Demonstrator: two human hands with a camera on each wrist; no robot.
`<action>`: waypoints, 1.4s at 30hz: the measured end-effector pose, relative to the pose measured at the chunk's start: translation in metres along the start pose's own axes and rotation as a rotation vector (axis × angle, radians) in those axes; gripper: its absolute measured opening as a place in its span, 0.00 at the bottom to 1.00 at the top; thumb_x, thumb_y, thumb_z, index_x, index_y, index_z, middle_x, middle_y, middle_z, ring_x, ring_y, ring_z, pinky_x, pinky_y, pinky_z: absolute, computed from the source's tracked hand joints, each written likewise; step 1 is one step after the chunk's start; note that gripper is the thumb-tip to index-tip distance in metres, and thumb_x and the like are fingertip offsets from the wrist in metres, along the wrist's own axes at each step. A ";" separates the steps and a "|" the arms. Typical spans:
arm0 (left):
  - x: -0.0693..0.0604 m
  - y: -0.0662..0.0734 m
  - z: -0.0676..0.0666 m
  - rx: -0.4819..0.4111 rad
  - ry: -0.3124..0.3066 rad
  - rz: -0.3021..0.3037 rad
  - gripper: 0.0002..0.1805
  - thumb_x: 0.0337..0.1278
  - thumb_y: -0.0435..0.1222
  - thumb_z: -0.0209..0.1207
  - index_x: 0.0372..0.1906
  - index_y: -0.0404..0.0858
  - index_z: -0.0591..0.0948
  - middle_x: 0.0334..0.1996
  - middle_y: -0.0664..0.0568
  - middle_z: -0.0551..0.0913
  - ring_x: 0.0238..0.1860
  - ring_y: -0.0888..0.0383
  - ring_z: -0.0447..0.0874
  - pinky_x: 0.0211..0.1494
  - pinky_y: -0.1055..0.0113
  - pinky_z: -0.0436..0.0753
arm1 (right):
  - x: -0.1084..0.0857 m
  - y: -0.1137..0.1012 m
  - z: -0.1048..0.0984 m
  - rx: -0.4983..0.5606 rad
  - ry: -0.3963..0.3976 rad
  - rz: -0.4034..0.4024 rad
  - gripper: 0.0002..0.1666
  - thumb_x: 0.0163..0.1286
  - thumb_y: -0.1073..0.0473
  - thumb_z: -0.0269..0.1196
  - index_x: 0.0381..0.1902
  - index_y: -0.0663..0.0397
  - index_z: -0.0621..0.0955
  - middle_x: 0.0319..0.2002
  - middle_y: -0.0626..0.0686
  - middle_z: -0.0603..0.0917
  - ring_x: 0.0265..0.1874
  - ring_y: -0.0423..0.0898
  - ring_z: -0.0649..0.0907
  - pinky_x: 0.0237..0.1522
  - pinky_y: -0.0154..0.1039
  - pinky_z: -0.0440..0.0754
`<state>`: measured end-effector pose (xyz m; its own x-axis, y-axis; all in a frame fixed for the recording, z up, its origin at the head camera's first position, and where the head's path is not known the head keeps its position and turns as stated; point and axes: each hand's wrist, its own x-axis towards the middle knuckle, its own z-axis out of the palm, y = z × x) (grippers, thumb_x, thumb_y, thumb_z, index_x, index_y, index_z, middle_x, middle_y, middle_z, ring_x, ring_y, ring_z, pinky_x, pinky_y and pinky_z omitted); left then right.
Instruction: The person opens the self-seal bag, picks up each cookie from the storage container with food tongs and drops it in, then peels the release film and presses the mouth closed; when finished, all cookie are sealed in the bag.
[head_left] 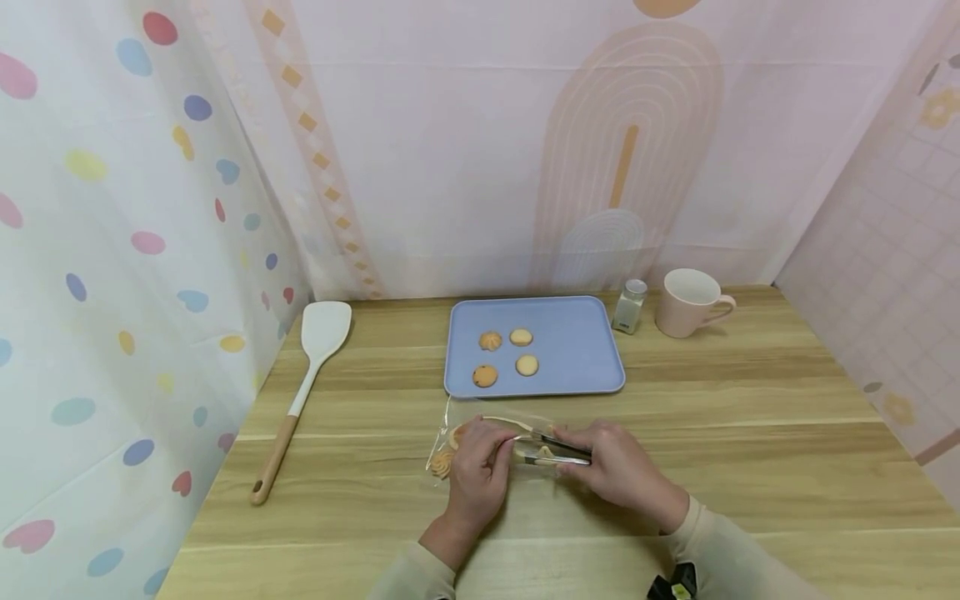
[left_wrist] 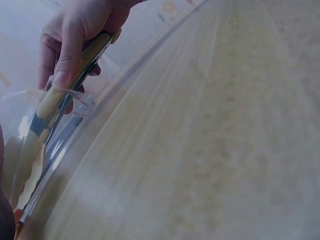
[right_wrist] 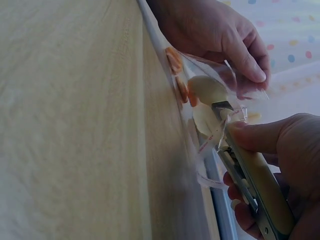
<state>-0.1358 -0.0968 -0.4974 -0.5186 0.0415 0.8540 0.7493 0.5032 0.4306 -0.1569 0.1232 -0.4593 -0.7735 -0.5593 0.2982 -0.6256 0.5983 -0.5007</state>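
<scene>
Bagged cookies (head_left: 441,464) sit at the left end of a clear bag (right_wrist: 212,70) on the tabletop (head_left: 360,533), just this side of the blue tray (head_left: 577,350). Tongs (right_wrist: 257,176) run roughly crosswise, heads inside the bag, pointing left towards the cookies, arms parted. Left hand (head_left: 480,473), nearer the cookies, pinches the bag film; right hand (head_left: 618,467), farther right, grips the tongs' handles.

Kitchen-like home setting: wooden table (head_left: 750,425), patterned curtains (head_left: 450,158), spatula (head_left: 302,392), mug (head_left: 681,308).

beige sleeves (head_left: 738,550) show beside a black device (head_left: 684,575).
</scene>
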 end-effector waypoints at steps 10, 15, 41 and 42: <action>-0.003 -0.002 0.000 -0.003 -0.011 -0.023 0.04 0.59 0.25 0.59 0.35 0.35 0.82 0.33 0.51 0.83 0.38 0.55 0.81 0.55 0.42 0.72 | -0.009 0.000 -0.009 -0.049 -0.010 -0.018 0.29 0.54 0.52 0.74 0.54 0.53 0.83 0.44 0.49 0.86 0.31 0.40 0.79 0.32 0.37 0.76; -0.002 -0.003 -0.001 -0.009 -0.009 -0.017 0.04 0.59 0.25 0.58 0.35 0.34 0.82 0.32 0.51 0.82 0.36 0.55 0.80 0.55 0.42 0.72 | -0.012 0.000 -0.015 -0.064 -0.028 -0.002 0.28 0.55 0.52 0.73 0.54 0.52 0.83 0.44 0.47 0.87 0.26 0.37 0.75 0.27 0.32 0.72; -0.002 -0.001 0.000 -0.003 -0.030 -0.041 0.05 0.56 0.24 0.60 0.35 0.36 0.82 0.33 0.53 0.82 0.37 0.56 0.81 0.53 0.40 0.73 | 0.004 -0.016 0.003 -0.077 -0.006 -0.004 0.26 0.55 0.52 0.73 0.53 0.48 0.84 0.39 0.46 0.87 0.24 0.35 0.71 0.24 0.30 0.68; -0.003 -0.002 0.000 -0.004 -0.029 -0.041 0.05 0.56 0.24 0.60 0.35 0.36 0.82 0.33 0.53 0.82 0.38 0.56 0.81 0.53 0.40 0.73 | 0.005 -0.016 0.004 -0.080 -0.006 -0.003 0.26 0.55 0.52 0.73 0.53 0.48 0.84 0.39 0.46 0.87 0.24 0.35 0.71 0.24 0.31 0.68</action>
<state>-0.1355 -0.0980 -0.5003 -0.5606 0.0460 0.8268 0.7286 0.5019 0.4661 -0.1499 0.1082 -0.4533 -0.7709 -0.5645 0.2950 -0.6345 0.6402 -0.4331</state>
